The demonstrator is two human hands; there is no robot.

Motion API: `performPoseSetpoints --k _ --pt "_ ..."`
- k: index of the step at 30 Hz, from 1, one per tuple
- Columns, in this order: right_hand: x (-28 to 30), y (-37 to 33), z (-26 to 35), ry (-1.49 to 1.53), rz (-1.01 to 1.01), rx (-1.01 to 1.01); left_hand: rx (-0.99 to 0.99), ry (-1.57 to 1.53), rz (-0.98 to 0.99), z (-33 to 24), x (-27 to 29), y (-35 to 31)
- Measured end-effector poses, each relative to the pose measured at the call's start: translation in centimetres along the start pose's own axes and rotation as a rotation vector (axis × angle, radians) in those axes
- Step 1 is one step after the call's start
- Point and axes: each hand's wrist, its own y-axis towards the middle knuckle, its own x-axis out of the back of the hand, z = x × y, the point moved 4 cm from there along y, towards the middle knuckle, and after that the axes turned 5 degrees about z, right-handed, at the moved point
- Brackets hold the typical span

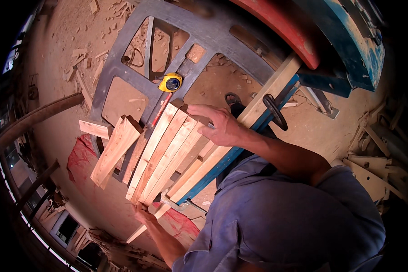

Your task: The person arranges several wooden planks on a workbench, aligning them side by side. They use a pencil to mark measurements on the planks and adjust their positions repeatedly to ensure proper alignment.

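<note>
The right hand [220,123] reaches in from the right, forearm slanting up and leftward, its palm down over the upper ends of the wood strips [164,152]; fingers stretched forward, thumb held apart, a fairly wide pose. The left hand [143,215] comes up from below with fingers drawn narrow, touching the strips' lower end; whether it grips them cannot be told.

The strips lie side by side, slanted, between the central bar of a grey metal frame [118,59] and a blue rail [216,173] topped with a timber beam [269,95]. On the central bar, just beyond the strips' upper end, sits a yellow tape measure [171,82], with a red stick [162,109] beside it. More cut boards [115,152] rest at the frame's lower left corner.

A metal clamp [170,199] sits at the rail's lower end. Wood scraps [79,56] litter the dusty floor [54,136]; a red curved part [283,29] looms at the upper right.
</note>
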Motion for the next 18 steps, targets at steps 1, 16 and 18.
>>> performPoseSetpoints --k 1,16,18 --pt "0.0 0.0 0.0 -0.005 -0.001 -0.001 -0.007 -0.037 -0.028 0.1 -0.4 -0.3" --pt "-0.1 -0.1 0.2 0.034 0.011 -0.106 -0.041 0.143 -0.133 -2.1 -3.2 -0.9" --pt "-0.2 -0.3 0.4 0.055 0.035 -0.150 -0.049 0.097 -0.092 -1.8 -3.0 -0.9"
